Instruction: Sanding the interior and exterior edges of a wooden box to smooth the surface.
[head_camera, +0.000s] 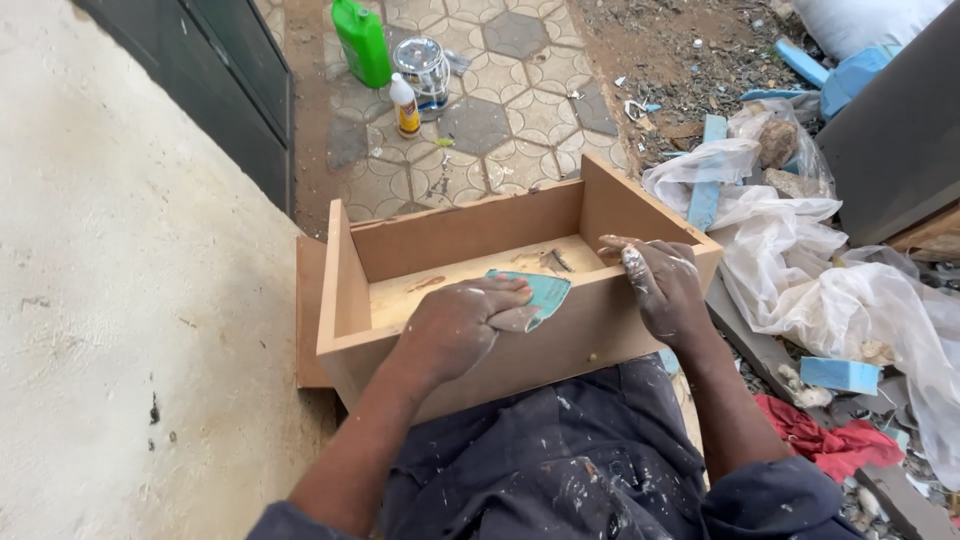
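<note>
A wooden drawer box (470, 300) rests open side up across the person's lap, its near wall against the paint-spattered dark trousers (560, 470), beside a rough pale wall (120, 300). Both forearms reach forward from the body. The left hand (460, 325) lies palm down over the near wall's top edge, its grip closed on a folded sheet of blue-green sandpaper (540, 295) pressed to the wood. The right hand (660, 285), smeared white, rests on the same edge near the right corner, fingers loosely curled and holding nothing. Crumpled plastic sheeting (800, 260) lies to the right; a green jug (362, 40) stands on the paving beyond.
</note>
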